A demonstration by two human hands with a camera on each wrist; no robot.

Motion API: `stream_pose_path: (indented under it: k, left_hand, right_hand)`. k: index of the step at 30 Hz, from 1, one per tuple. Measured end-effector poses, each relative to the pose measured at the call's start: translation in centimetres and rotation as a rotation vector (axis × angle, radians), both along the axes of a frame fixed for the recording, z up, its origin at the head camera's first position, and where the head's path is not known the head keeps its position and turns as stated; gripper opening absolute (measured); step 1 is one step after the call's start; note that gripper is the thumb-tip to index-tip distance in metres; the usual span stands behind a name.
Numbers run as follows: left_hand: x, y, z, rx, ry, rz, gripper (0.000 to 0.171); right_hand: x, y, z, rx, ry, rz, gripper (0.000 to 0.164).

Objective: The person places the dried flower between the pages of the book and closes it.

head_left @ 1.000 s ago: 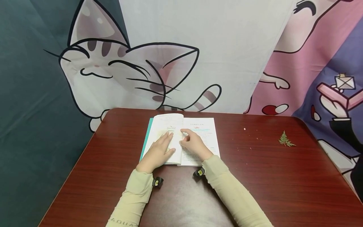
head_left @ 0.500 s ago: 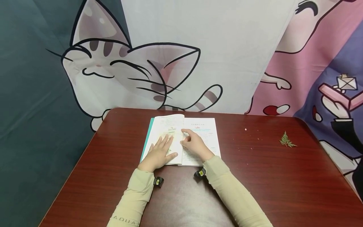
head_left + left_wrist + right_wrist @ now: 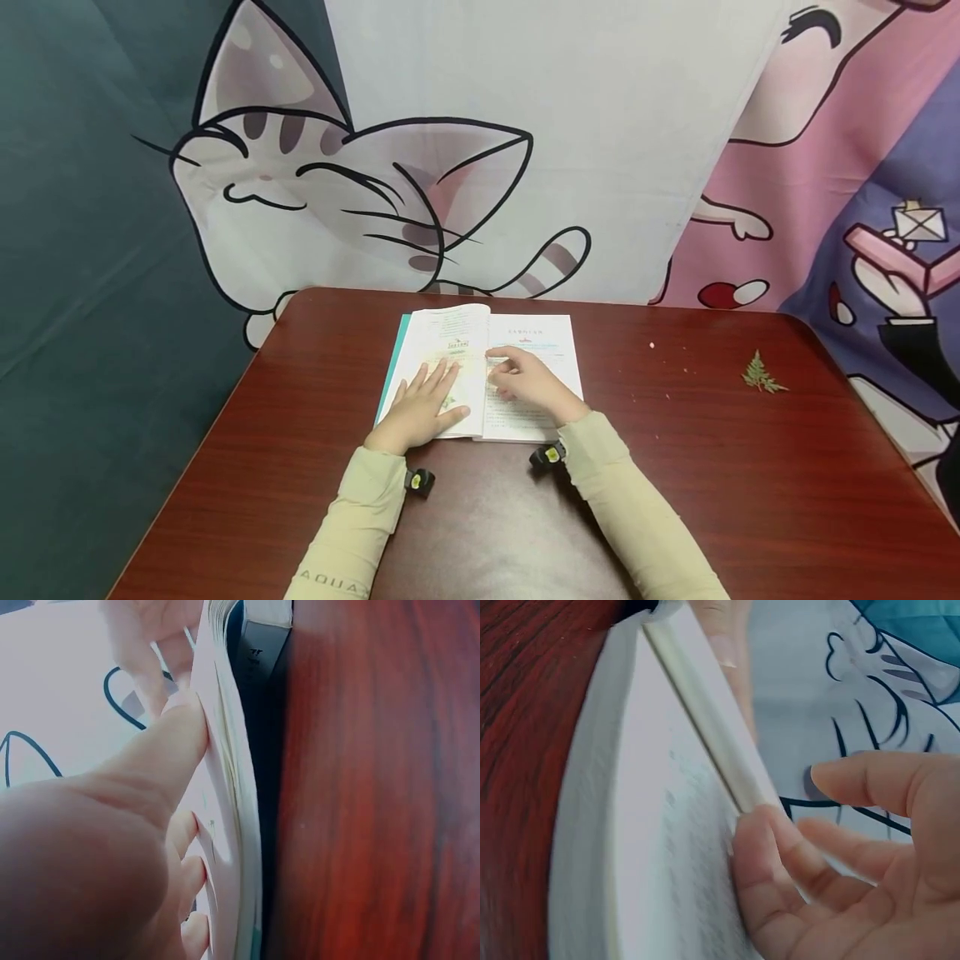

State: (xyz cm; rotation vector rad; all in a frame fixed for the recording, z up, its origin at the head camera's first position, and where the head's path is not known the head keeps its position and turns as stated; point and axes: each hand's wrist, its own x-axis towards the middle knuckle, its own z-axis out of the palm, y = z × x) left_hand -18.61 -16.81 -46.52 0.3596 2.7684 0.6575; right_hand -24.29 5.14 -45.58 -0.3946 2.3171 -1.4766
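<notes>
An open book [image 3: 528,417] with a teal cover edge lies near the table's far side, its left pages arching up at the fold. My left hand [image 3: 416,412] rests on the left page, fingers spread and thumb toward the fold. In the left wrist view the thumb [image 3: 169,742] presses along the pages. Over the right page by the fold is my right hand [image 3: 536,383], its fingers loosely bent. The right wrist view shows fingertips [image 3: 757,829] touching the book at the fold, with a gap between them and another outstretched digit. No page is visibly pinched.
The book lies on a dark red wooden table [image 3: 247,467]. A green fern-like sprig [image 3: 761,372] and small pale specks lie on the right. Behind the table hangs a cartoon cat backdrop [image 3: 622,125].
My right hand and forearm have shifted slightly right and its fingers have bent more. The left hand's fingers have spread wider on the page. The head view has tilted a little.
</notes>
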Motion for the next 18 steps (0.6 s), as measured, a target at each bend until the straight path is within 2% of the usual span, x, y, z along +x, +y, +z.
stream_pose_path:
  k: [4, 8, 11, 15, 18]
  left_hand:
    - [0.0, -0.1, -0.1, -0.001, 0.005, 0.002, 0.078]
    - [0.0, -0.1, -0.2, -0.003, 0.01, 0.0, 0.078]
    - [0.0, -0.1, -0.2, -0.006, 0.013, 0.0, 0.078]
    - [0.1, -0.1, -0.3, -0.007, 0.018, 0.0, 0.078]
    - [0.1, -0.2, -0.3, 0.0, 0.018, -0.001, 0.078]
  right_hand:
    - [0.3, 1.4, 0.6, -0.067, -0.004, 0.027, 0.037]
    - [0.5, 3.1, 1.4, -0.084, 0.066, 0.046, 0.034]
    - [0.4, 4.7, 1.9, -0.022, 0.187, 0.041, 0.03]
    - [0.4, 7.1, 2.5, 0.1, 0.345, -0.01, 0.024]
    - [0.6, 9.0, 3.0, 0.155, 0.399, -0.064, 0.022]
